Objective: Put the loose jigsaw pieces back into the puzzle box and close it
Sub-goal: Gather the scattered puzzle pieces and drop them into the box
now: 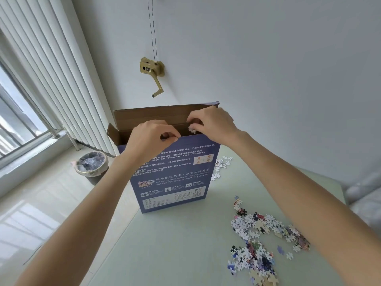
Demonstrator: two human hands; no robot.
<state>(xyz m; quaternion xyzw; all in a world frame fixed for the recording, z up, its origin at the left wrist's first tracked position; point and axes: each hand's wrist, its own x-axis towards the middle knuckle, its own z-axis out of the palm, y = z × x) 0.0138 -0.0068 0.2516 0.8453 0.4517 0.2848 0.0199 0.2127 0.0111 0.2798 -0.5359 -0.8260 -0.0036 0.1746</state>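
The blue puzzle box [173, 178] stands upright on the pale green table [181, 244], its brown top flap [154, 115] raised open. My left hand [148, 139] pinches the box's front top edge. Over the opening, my right hand [210, 122] holds a few white jigsaw pieces [192, 130] in curled fingers. A large heap of loose jigsaw pieces [261, 236] lies on the table at the right. A smaller scatter of pieces [220, 166] lies beside the box on its right.
A lined waste bin [92, 165] stands on the floor left of the table. A gold wall crank [153, 73] hangs above the box. White blinds [51, 79] and a window fill the left. The wall is just behind the box.
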